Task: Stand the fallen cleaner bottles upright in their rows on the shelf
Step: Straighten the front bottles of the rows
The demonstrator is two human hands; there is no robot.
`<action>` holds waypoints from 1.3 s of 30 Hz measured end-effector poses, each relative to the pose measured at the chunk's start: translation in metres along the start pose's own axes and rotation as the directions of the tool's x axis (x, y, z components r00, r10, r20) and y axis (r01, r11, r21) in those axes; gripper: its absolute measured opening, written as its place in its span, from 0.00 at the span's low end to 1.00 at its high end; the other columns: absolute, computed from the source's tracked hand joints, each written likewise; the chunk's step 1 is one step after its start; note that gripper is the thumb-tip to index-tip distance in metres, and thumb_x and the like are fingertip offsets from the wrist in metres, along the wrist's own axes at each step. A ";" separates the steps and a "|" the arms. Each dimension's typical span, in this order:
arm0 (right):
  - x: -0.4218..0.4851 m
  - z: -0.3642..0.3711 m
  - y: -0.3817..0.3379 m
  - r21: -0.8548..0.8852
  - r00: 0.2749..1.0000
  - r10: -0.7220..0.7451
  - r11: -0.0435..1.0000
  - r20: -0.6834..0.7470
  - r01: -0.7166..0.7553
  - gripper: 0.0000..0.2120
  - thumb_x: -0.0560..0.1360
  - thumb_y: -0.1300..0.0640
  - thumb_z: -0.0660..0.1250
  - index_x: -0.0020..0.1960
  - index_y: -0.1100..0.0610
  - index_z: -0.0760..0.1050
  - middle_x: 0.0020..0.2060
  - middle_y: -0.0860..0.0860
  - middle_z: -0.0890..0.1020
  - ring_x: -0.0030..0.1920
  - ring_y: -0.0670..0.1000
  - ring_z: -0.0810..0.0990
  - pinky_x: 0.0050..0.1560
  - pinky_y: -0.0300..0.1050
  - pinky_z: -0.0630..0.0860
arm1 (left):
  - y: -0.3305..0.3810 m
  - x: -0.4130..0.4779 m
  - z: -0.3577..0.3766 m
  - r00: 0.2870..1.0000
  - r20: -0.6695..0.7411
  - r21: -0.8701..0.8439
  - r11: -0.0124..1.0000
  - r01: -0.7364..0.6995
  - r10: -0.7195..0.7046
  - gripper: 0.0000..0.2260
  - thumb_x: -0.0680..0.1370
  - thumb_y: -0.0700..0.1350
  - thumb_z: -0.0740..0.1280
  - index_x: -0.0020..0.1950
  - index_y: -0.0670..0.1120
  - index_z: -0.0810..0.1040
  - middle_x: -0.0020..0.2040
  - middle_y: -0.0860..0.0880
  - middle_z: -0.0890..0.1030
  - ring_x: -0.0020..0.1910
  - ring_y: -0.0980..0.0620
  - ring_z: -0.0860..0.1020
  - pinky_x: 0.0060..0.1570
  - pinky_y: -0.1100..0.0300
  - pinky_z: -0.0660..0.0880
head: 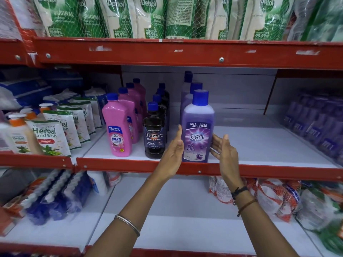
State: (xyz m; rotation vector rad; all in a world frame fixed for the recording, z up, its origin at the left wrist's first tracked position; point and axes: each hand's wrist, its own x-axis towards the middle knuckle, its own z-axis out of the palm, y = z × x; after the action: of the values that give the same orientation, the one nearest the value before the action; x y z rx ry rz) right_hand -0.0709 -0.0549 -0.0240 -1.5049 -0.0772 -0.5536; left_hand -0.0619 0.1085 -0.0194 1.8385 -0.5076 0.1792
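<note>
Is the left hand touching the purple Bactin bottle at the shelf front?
Apart. The head view shows white shelf between the left hand and the purple Bactin bottle.

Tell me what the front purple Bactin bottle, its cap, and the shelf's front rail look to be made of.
Purple Bactin bottle: apparently translucent plastic; the lavender liquid shows through its frosted wall, with a glossy printed label.
Cap: opaque blue plastic, smooth, with a soft sheen.
Front rail: probably red-painted metal; it carries screw heads and a hard, even coat.

Purple bottle "Bactin", pink bottle "SHAKTI", pouches "Dettol"
</note>
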 end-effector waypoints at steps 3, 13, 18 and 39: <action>-0.014 0.012 -0.004 -0.137 0.973 -0.179 0.978 -0.146 0.160 0.22 0.78 0.43 0.50 0.63 0.53 0.73 0.59 0.49 0.76 0.59 0.40 0.75 0.59 0.35 0.74 | 0.000 -0.009 -0.004 0.969 -0.223 0.013 0.994 -0.108 0.108 0.28 0.70 0.73 0.45 0.69 0.68 0.57 0.73 0.59 0.62 0.72 0.61 0.61 0.72 0.60 0.58; -0.038 0.121 -0.004 -0.118 0.952 -0.101 0.983 0.288 0.140 0.28 0.77 0.39 0.46 0.74 0.47 0.56 0.74 0.41 0.60 0.73 0.37 0.57 0.76 0.44 0.54 | -0.030 -0.003 -0.066 0.900 -0.435 -0.024 0.998 -0.054 0.038 0.32 0.71 0.71 0.42 0.73 0.62 0.53 0.75 0.61 0.55 0.74 0.61 0.54 0.74 0.54 0.53; -0.019 0.146 0.006 -0.111 0.979 -0.080 0.989 0.187 0.102 0.26 0.77 0.45 0.48 0.74 0.52 0.58 0.73 0.46 0.63 0.73 0.42 0.61 0.75 0.51 0.58 | -0.029 -0.009 -0.080 0.963 -0.270 -0.035 0.999 -0.033 0.022 0.34 0.69 0.72 0.43 0.73 0.62 0.52 0.70 0.64 0.58 0.61 0.82 0.58 0.57 0.84 0.58; -0.058 0.140 -0.001 -0.080 0.980 -0.198 0.977 0.014 0.198 0.25 0.74 0.45 0.50 0.69 0.50 0.67 0.69 0.43 0.69 0.69 0.35 0.64 0.73 0.42 0.61 | -0.028 -0.042 -0.105 0.960 -0.277 -0.003 0.999 -0.034 0.032 0.36 0.68 0.74 0.41 0.73 0.61 0.59 0.75 0.55 0.64 0.73 0.56 0.62 0.72 0.55 0.60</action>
State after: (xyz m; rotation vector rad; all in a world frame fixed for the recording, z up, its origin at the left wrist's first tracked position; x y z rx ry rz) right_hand -0.0814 0.0964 -0.0330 -1.5875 -0.2134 -0.7198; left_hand -0.0740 0.2245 -0.0251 1.7621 -0.3417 0.4498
